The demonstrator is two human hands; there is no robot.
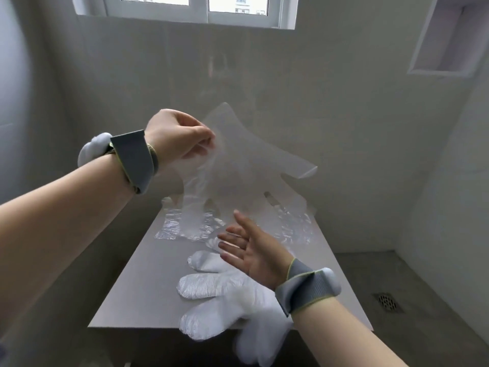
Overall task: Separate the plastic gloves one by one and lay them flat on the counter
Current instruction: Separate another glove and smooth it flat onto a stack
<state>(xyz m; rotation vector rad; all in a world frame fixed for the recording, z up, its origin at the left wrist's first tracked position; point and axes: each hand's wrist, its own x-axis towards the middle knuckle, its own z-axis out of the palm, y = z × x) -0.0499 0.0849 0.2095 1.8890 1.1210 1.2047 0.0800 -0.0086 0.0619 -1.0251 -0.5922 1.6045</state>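
A crinkled white pile of gloves [225,300] overhung the near edge of the smooth grey surface [137,287]. Just above it the right hand [254,250] was spread open, palm up, holding nothing. Higher up, the left hand [177,136] pinched a thin see-through glove [243,160] in the air. Beyond, clear flat gloves [185,226] lay at the far end.

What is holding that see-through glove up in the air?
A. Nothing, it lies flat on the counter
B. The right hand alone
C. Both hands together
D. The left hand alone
D: the left hand pinches the raised glove at its edge, while the right hand is spread open, palm up, below it and grips nothing.
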